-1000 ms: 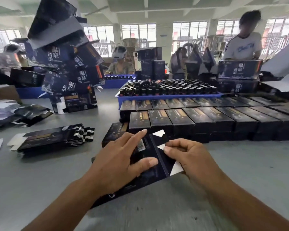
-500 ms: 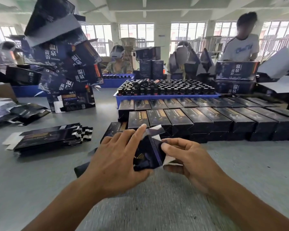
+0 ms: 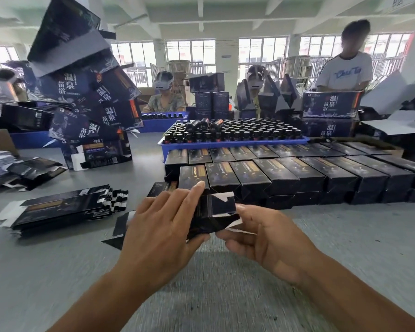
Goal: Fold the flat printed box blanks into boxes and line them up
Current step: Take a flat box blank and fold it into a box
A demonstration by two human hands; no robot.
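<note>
A dark printed box blank (image 3: 212, 215) is held just above the grey table (image 3: 58, 271), opened into a tube with its near end flaps showing white undersides. My left hand (image 3: 163, 231) wraps its left side, fingers over the top and thumb underneath. My right hand (image 3: 266, 238) pinches the end flaps at its right end. Behind them, folded dark boxes (image 3: 285, 173) lie in two long rows side by side. A stack of flat blanks (image 3: 65, 209) rests at the left.
A blue tray (image 3: 225, 143) of dark bottles stands behind the rows. A tall leaning pile of large printed cartons (image 3: 86, 97) rises at the back left. More cartons (image 3: 328, 104) sit at the back right. Three people work across the table.
The blank was flat under both hands; it has been lifted and opened into a tube, and the end flaps are now being folded by my right hand.
</note>
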